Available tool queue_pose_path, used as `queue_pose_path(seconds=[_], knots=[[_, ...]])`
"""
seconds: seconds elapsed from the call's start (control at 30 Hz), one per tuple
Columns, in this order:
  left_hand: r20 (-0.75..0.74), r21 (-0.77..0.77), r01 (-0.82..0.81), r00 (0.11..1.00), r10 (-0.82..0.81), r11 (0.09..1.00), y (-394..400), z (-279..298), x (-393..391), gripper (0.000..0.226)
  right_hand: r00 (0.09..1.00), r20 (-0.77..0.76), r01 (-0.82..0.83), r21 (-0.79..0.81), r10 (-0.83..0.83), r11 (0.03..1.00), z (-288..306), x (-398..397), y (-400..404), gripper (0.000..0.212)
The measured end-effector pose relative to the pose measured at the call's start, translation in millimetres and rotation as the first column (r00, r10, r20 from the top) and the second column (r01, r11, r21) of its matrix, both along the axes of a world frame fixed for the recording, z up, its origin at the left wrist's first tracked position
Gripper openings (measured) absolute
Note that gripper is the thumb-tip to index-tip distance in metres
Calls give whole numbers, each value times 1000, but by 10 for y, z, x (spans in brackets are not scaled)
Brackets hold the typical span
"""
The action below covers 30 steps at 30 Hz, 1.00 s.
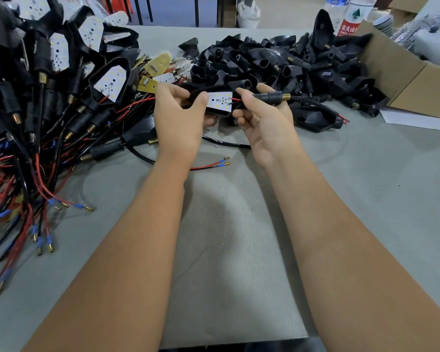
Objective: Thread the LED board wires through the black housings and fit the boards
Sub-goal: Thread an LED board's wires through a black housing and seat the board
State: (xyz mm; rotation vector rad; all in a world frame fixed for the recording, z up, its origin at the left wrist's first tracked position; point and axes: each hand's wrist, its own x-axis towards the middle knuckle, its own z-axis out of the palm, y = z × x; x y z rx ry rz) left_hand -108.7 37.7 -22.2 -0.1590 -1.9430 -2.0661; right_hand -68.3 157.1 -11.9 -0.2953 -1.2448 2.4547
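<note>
A black housing (201,92) is held in both hands above the table's middle. A white LED board (220,101) lies in its open face, with my left hand (178,118) gripping the wide end and its thumb pressing the board's left edge. My right hand (264,118) grips the narrow end, where the board's red and black wires (235,100) run under my fingers. The housing's stem with a brass threaded tip (277,96) points right. Its black cable loops down to red leads with brass and blue terminals (222,162) on the table.
A heap of fitted housings with boards and wires (48,97) fills the left. Loose boards (158,69) lie behind my left hand. A pile of black housings without boards (290,64) sits at the back right, beside a cardboard box (404,80). Grey ribbed mat (226,237) lies before me.
</note>
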Motion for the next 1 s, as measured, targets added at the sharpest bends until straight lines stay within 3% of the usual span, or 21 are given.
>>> queue_pose_path(seconds=[0.13, 0.3, 0.4, 0.67, 0.77, 0.8, 0.9, 1.0], knots=[[23, 100, 26, 999, -28, 995, -2, 1, -18, 27, 1000, -12, -14, 12, 15, 1000, -3, 1, -8, 35], [136, 179, 214, 961, -240, 960, 24, 16, -33, 11, 999, -33, 23, 9, -23, 1000, -7, 6, -22, 32], [160, 205, 299, 929, -333, 932, 57, 7, 8, 23, 999, -24, 25, 30, -24, 999, -6, 12, -33, 32], [227, 241, 227, 932, -282, 944, 35, 24, -15, 31, 999, -7, -47, 100, 48, 994, 24, 43, -45, 31], [236, 282, 226, 926, -296, 932, 25, 23, -29, 33, 998, 3, -60, 128, 60, 990, 48, 45, -42, 12], [234, 310, 225, 924, -303, 924, 19, 18, -36, 33, 997, 20, -72, 133, 70, 988, 63, 51, -39, 13], [231, 390, 213, 919, -319, 896, -1, 27, -42, 21, 993, 55, -109, 86, 105, 990, 61, 39, -5, 55], [224, 427, 199, 922, -317, 882, -21, 44, -52, 10, 995, 68, -80, 69, 76, 994, 43, 22, 6, 58]])
